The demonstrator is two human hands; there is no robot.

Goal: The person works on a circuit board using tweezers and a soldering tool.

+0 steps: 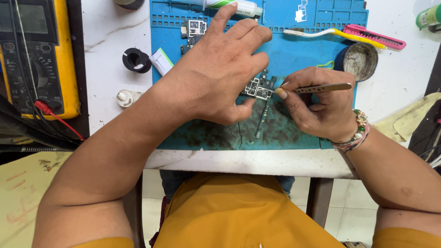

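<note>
A small phone circuit board lies on the blue repair mat. My left hand rests over its left side, with thumb and fingers pinning the board down. My right hand grips metal tweezers, whose tip touches the board's right edge. A second, smaller board piece lies on the mat behind my left hand. The lower part of the mat is stained dark.
A yellow multimeter with a red lead sits at the left. A black ring, a white knob, a toothbrush, a pink tool, a round tin and a white tube surround the mat.
</note>
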